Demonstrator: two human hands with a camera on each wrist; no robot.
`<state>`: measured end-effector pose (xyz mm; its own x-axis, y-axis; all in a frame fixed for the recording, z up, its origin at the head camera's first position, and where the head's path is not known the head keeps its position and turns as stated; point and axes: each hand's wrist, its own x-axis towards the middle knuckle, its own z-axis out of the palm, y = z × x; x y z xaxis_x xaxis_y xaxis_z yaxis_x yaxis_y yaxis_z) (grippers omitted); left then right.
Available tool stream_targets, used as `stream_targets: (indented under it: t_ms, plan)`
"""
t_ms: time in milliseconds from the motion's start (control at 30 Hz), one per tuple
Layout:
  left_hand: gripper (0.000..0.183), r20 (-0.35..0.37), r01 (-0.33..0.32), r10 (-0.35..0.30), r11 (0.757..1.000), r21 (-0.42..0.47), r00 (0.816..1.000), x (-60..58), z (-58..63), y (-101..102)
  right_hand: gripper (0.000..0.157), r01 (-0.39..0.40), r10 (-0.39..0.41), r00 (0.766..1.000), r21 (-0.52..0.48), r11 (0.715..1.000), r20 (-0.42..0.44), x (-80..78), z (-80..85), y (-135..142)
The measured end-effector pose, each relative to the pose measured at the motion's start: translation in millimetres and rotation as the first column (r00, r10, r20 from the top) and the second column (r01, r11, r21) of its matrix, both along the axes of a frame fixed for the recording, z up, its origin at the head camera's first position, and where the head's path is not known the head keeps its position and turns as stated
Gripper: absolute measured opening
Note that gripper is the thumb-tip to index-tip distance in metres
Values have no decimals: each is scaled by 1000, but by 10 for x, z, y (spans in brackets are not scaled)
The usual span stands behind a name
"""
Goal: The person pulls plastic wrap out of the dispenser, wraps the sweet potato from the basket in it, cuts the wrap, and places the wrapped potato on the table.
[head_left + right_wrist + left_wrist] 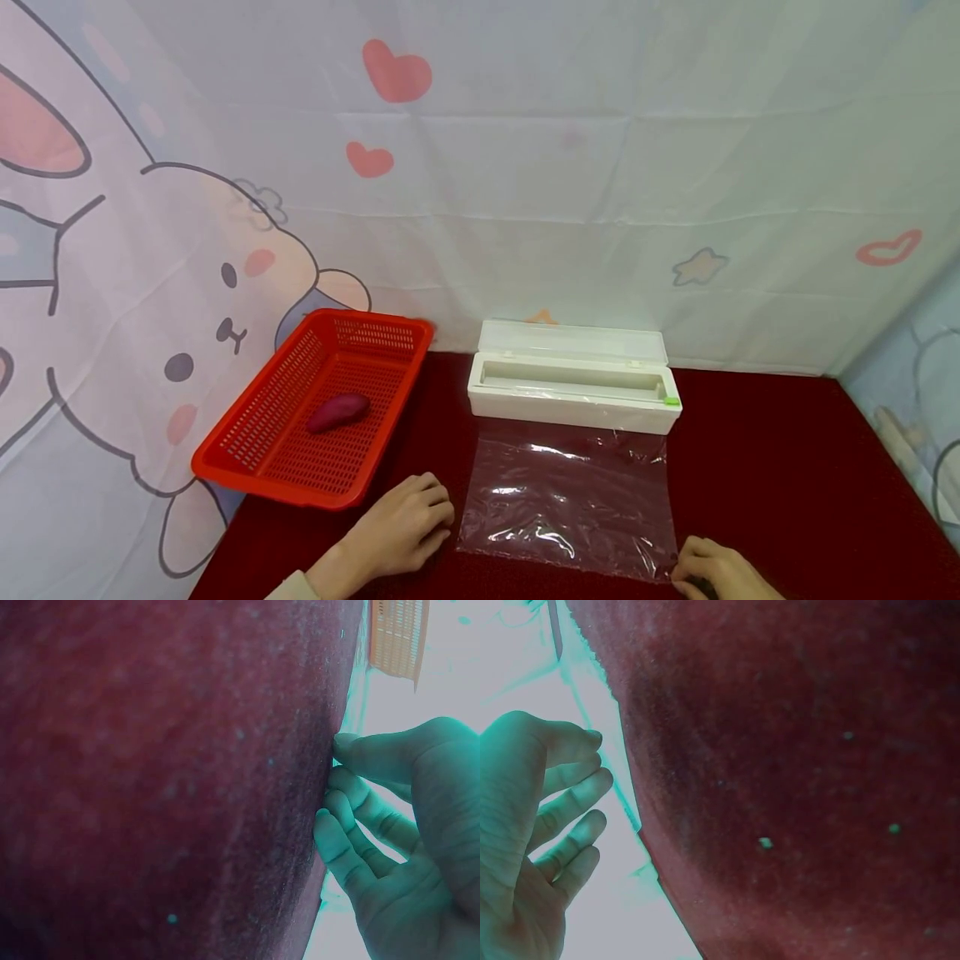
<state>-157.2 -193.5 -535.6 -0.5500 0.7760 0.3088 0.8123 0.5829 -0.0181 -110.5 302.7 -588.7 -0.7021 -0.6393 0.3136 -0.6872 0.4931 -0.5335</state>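
A sheet of clear plastic wrap [570, 508] lies spread on the dark red cloth, running forward from a white wrap dispenser box [573, 408] whose lid stands up at the back. My right hand [716, 568] pinches the sheet's near right corner between thumb and fingertips. Beside the sheet's left edge rests my left hand [405, 525], its fingers loosely bent and holding nothing. In the left wrist view the left hand [544, 817] shows its thumb and fingers apart. The right hand [405, 825] has its fingertips down at the cloth in the right wrist view.
A red plastic basket [206, 457] stands at the left, beyond my left hand, with a purple sweet potato [339, 412] in it. A green slide cutter [671, 401] sits at the box's right end. Behind the table hangs a printed curtain [525, 208].
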Motion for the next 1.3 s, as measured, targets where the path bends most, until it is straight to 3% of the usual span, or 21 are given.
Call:
stream_targets:
  t_ms: [133, 400, 800, 1100, 1300]
  plan:
    - [11, 7, -21, 21, 1000, -17, 1000, -15, 40, -6, 19, 5, -5, 1000, -18, 1000, 7, -3, -4, 0]
    - [12, -14, -51, 51, 998, -30, 999, -56, 153, 9, 22, -19, 13, 998, -87, 996, -69, -20, -52, 16]
    - [18, -75, -113, 112, 994, -6, 991, -112, 302, -9, 22, -20, 18, 1000, -78, 997, -21, -38, -66, 29]
    - [29, -88, -152, 155, 988, 37, 984, -152, 408, -25, 29, -42, 32, 993, -82, 996, -116, -60, -58, 13]
    - [29, -74, -180, 183, 982, 52, 980, -157, 486, -38, 27, -26, 21, 998, -72, 997, -61, -51, -63, 17]
